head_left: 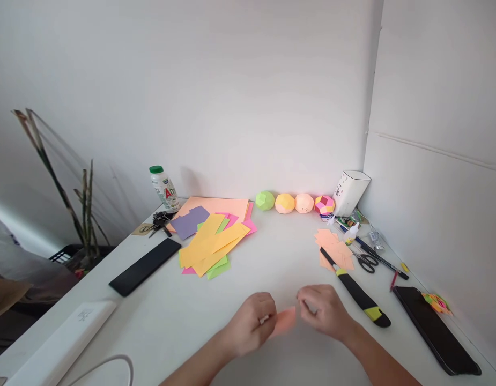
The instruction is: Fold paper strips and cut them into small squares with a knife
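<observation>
Left fingers [267, 307] gripping peach paper [286, 320], right fingers [308, 294] pinched together, capped bottle [164, 187], contents hidden

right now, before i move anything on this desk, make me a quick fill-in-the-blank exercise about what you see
1. The ____ hand holds the small peach paper.
2. Near the back wall, the faceted paper balls in a row number ____.
3. The leftmost ball in that row is coloured ____.
4. Just beyond the knife are the black handles of a pair of ____.

Missing words: left; four; green; scissors
</observation>
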{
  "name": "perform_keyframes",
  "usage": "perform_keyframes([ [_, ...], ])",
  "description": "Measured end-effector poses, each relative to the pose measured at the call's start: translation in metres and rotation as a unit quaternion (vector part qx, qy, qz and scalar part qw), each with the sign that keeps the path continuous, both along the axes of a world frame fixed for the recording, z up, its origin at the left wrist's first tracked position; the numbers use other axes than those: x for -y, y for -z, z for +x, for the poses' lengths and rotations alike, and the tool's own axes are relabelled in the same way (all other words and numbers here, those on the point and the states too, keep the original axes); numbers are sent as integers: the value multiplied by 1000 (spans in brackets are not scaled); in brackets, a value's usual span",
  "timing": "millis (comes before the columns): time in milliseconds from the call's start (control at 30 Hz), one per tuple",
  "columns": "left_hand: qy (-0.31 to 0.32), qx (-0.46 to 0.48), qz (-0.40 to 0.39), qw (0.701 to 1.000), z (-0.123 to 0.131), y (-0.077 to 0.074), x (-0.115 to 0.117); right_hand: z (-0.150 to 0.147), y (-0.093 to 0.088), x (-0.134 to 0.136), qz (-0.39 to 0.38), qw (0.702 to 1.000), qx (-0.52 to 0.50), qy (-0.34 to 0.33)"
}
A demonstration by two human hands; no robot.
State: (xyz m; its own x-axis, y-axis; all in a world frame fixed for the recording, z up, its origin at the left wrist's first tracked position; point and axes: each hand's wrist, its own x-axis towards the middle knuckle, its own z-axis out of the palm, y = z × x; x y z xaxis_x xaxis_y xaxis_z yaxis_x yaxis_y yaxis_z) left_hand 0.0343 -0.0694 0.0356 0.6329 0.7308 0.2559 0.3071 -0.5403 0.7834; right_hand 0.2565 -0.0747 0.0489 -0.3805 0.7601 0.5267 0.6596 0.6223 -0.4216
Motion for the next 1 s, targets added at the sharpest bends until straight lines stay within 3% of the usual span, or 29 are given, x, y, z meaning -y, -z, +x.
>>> perform_keyframes([
  [100,-42,37,-166,984,-4,-4,-2,9,-4,-4,-40,997,-58,27],
  [233,-36,54,-252,965,0,-6,-1,-6,0,7,-185,972,-147,-20],
  [300,-27,56,-262,963,4,-5,2,-18,6,14,-259,949,-174,-36],
  [400,-36,55,-243,968,8,-3,6,-30,11,20,-306,931,-199,-27],
  [600,-80,81,-216,970,13,0,10,-34,14,24,-300,925,-232,-21],
  [767,-69,132,-209,966,9,4,9,-29,12,24,-323,905,-277,-13],
  [1000,-132,199,-234,942,-4,0,-2,-7,5,10,-333,869,-359,68],
])
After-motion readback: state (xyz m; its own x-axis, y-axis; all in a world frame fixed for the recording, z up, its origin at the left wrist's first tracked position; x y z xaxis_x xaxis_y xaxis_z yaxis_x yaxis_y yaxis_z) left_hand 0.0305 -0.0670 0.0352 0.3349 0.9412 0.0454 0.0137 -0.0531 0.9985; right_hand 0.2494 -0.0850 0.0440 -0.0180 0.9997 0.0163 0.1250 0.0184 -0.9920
